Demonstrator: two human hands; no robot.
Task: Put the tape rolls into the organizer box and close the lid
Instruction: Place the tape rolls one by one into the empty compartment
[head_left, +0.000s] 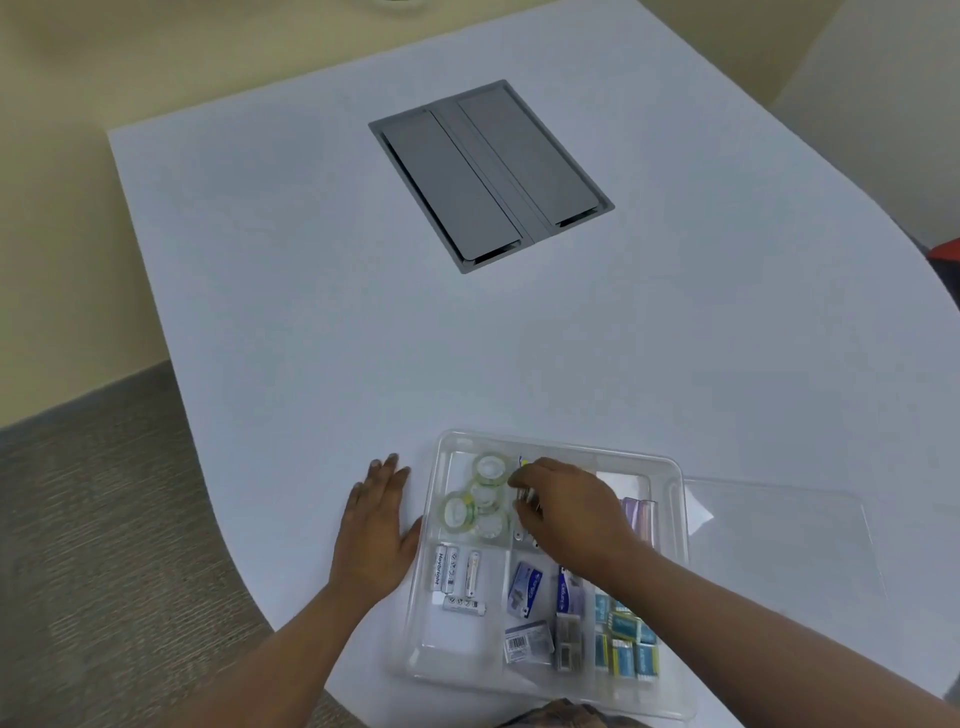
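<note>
A broad white table with a curved edge (291, 291) carries a clear plastic compartmented organizer box (680, 525) near its front, the box's transparent lid (789, 540) lying open flat alongside (right side), the left hand (376, 530) palm-down, and a recessed grey metal cable hatch (491, 174).

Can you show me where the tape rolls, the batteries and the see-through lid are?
tape rolls (488, 466): head view, on the top roll's hollow middle.
batteries (441, 567): head view, on the leftmost battery's label.
lid (779, 540): head view, on its flat clear panel, lying open on the table.
</note>
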